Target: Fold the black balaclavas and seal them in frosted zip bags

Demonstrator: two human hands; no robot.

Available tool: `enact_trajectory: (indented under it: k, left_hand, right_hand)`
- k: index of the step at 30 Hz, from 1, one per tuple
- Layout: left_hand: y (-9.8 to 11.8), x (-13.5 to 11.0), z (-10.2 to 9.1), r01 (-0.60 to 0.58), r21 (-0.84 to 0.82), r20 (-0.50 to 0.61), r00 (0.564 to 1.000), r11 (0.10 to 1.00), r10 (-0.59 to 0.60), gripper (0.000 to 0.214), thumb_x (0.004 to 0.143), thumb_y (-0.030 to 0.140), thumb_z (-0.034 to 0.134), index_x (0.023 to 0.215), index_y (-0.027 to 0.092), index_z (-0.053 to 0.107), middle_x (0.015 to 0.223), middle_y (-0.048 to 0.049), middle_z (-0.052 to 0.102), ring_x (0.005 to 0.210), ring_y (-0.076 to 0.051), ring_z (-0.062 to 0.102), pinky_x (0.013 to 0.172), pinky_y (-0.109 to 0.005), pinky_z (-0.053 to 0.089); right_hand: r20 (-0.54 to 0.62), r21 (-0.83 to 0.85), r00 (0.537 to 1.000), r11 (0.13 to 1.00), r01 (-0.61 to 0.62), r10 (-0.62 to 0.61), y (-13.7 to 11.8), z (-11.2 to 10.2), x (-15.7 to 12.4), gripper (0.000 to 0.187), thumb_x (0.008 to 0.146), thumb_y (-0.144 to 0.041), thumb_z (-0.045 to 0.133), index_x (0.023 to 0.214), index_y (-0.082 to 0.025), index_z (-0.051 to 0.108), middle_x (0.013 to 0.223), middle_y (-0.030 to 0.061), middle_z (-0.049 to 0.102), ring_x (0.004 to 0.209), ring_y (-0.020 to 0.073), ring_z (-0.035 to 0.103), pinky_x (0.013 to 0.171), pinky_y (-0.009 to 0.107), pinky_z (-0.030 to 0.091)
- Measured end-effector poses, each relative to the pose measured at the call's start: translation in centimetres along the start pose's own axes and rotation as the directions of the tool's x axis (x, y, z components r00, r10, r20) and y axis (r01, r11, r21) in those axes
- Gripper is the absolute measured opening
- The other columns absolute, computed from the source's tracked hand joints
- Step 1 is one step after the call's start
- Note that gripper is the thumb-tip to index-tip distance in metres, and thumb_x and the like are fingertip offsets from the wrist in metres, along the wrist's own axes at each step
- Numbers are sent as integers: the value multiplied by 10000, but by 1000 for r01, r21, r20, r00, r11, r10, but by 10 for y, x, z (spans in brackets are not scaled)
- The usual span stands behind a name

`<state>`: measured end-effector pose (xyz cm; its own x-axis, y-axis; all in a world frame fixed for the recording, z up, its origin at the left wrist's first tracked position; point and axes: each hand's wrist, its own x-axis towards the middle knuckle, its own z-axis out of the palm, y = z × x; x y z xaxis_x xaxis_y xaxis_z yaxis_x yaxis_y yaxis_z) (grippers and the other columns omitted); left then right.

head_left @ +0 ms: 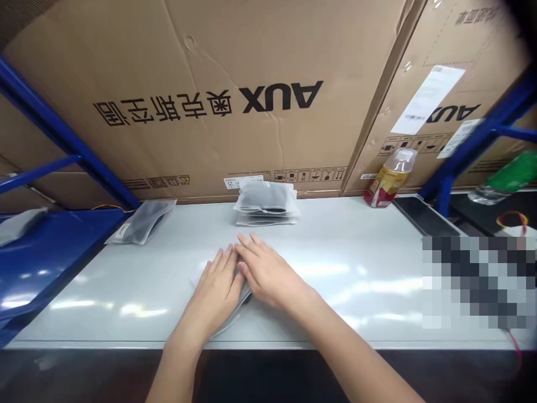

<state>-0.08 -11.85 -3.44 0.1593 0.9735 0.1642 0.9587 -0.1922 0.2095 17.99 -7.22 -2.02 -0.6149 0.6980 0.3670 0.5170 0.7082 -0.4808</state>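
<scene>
**Q:** What does each hand contact?

**A:** The left hand (213, 294) and the right hand (268, 274) are both open, palms down and fingers extended, side by side on a flat translucent bag (240, 307). Neither hand is gripping it (the bag edge shows only beneath and beside the palms).

**Q:** Where is that bag located?

**A:** On the worktop (348, 313), directly in front of the bagged stack (266, 204), on the person's side.

**Q:** What is positioned around the stack?

**A:** To its left, well apart, lies a single grey-filled bag (142, 221). To its right stand a yellow-labelled bottle (392, 178) and, beyond that, a dark flat tablet-like panel (423, 215). Directly behind it stands a cardboard AUX carton (168, 73), lying on its side with the print inverted.
</scene>
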Motion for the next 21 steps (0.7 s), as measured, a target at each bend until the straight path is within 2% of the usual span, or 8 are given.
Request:
enact_trajectory:
  k: [5, 7, 9, 12, 13, 16, 19, 21]
  left_hand:
    - [-14, -18, 15, -263, 96, 38, 965, 960, 261, 621, 1092, 320, 388, 1687, 214, 242, 1701, -75, 390, 1601, -312, 296, 1265, -580, 345]
    - [-8, -26, 11, -300, 149, 4, 953, 942, 303, 666, 1082, 292, 412, 1703, 226, 178, 1714, -72, 366, 1609, -315, 274, 1274, -578, 320]
    - [5, -34, 8, -317, 195, -21, 945, 928, 327, 715, 1071, 374, 449, 1706, 206, 167, 1716, -98, 355, 1599, -345, 291, 1263, -592, 318]
    - [25, -49, 9, -344, 266, -34, 930, 901, 365, 947, 961, 681, 541, 1689, 152, 248, 1709, -155, 350, 1561, -423, 342, 1217, -617, 364]
    - [30, -55, 11, -352, 301, -46, 923, 886, 382, 979, 931, 713, 566, 1679, 147, 286, 1701, -164, 364, 1547, -438, 360, 1210, -617, 370]
    - [34, -68, 9, -402, 405, -102, 873, 821, 478, 697, 1009, 475, 541, 1630, 185, 416, 1651, -114, 471, 1522, -399, 419, 1257, -572, 309]
    - [30, -69, -14, -549, 421, -88, 767, 722, 635, 534, 1033, 266, 435, 1551, 193, 539, 1562, -41, 591, 1477, -292, 507, 1306, -440, 267]
    - [28, -58, -40, -599, 396, -87, 730, 696, 678, 532, 1028, 207, 431, 1547, 159, 542, 1515, -43, 636, 1430, -236, 565, 1302, -352, 289]
  right_hand:
    - [114, -77, 974, 979, -190, 198, -8, 29, -51, 644, 1121, -425, 362, 1677, -115, 270, 1733, 112, 249, 1609, 297, 259, 1296, 511, 323]
    - [103, -129, 961, 961, -243, 257, -12, 33, -70, 650, 1116, -423, 369, 1670, -94, 283, 1726, 117, 224, 1601, 303, 275, 1301, 511, 317]
    - [77, -144, 961, 957, -252, 265, -17, 30, -83, 634, 1110, -396, 392, 1653, -77, 322, 1713, 125, 248, 1587, 311, 309, 1292, 512, 339]
    - [109, -75, 968, 973, -217, 225, -16, 8, -98, 596, 1092, -349, 446, 1637, -116, 379, 1682, 102, 351, 1549, 298, 399, 1264, 488, 396]
    - [137, -29, 967, 976, -214, 216, -13, -4, -103, 573, 1089, -343, 453, 1629, -154, 410, 1660, 81, 409, 1520, 279, 451, 1251, 464, 420]
    - [120, 80, 943, 944, -321, 311, 9, -41, -125, 472, 1111, -393, 413, 1562, -310, 528, 1577, -3, 561, 1429, 210, 570, 1194, 381, 494]
    - [-47, 12, 874, 875, -483, 483, 44, -63, -146, 464, 1091, -479, 433, 1497, -322, 595, 1596, 26, 546, 1466, 259, 527, 1177, 458, 510]
    - [-146, -77, 821, 821, -566, 552, 64, -65, -157, 472, 1077, -509, 443, 1444, -290, 643, 1598, 67, 541, 1484, 308, 499, 1161, 519, 514]
